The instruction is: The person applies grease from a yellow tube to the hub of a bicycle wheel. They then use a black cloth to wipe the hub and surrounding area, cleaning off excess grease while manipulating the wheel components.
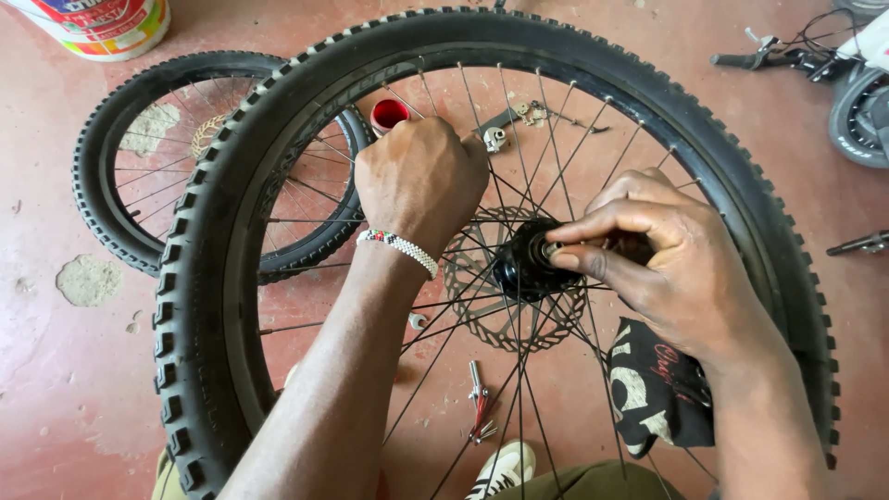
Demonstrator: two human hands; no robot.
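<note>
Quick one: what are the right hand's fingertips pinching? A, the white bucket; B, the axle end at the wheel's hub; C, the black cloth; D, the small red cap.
B: the right hand pinches the axle end at the hub, well clear of the other three.

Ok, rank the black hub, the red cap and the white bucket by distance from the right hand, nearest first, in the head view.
1. Black hub, at the right hand's fingertips, wheel centre.
2. Red cap, on the floor beyond the left hand.
3. White bucket, top left corner.
</note>
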